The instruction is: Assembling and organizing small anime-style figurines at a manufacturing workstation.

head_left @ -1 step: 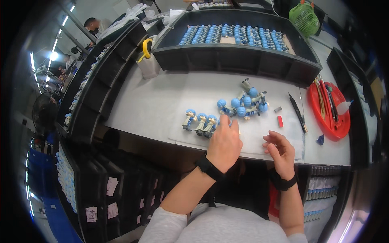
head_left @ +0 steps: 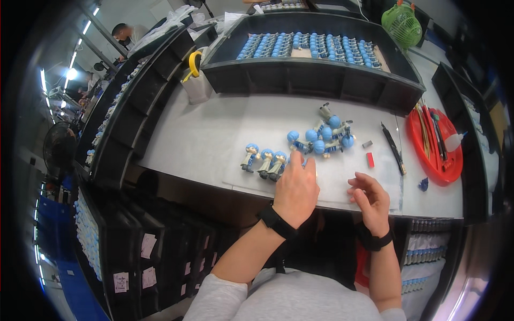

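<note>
Blue-headed figures (head_left: 266,162) are standing in a short row of three near the front of the white table (head_left: 203,139), and the person's left hand (head_left: 295,188) is reaching in just beside them, palm down, fingers stretched forward and loosely together. Its fingertips are lying right at the end of the row; whether they are pinching anything underneath I cannot tell, since the back of the hand is covering that spot. A black band is sitting on that wrist.

To the right, the right hand (head_left: 370,201) is hovering over the table edge, fingers curled inward in a loose half-open claw, holding nothing I can make out. It is wearing a black band too.

Behind the row, a jumbled pile (head_left: 324,138) of the same blue-headed figures is lying on their sides, a little apart from the standing three. Right of the pile, a small red block (head_left: 370,159) and a grey piece (head_left: 367,144) are lying near a black pen (head_left: 393,148). Further right, a red tray (head_left: 436,172) is holding tools.

At the back, a long black bin (head_left: 300,75) is holding rows of more blue heads, and a green fan (head_left: 402,24) is standing beyond its right end.
</note>
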The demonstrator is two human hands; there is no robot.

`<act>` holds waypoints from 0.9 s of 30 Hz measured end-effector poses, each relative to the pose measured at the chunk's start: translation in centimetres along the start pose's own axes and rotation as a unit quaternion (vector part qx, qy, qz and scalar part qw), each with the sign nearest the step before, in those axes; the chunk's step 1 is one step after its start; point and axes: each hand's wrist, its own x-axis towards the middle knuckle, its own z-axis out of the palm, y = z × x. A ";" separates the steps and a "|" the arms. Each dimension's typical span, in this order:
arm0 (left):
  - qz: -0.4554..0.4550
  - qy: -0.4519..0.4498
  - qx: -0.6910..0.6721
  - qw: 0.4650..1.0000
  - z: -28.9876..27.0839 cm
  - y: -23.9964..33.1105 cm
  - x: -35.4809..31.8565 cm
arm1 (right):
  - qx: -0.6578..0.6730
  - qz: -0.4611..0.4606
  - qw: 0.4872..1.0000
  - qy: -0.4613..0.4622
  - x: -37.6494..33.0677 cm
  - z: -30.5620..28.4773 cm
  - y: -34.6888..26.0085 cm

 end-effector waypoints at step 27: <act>-0.260 -0.126 0.047 0.956 -1.9 1.2 -2.3 | 0.072 0.228 0.959 -0.151 -3.6 -5.4 -0.9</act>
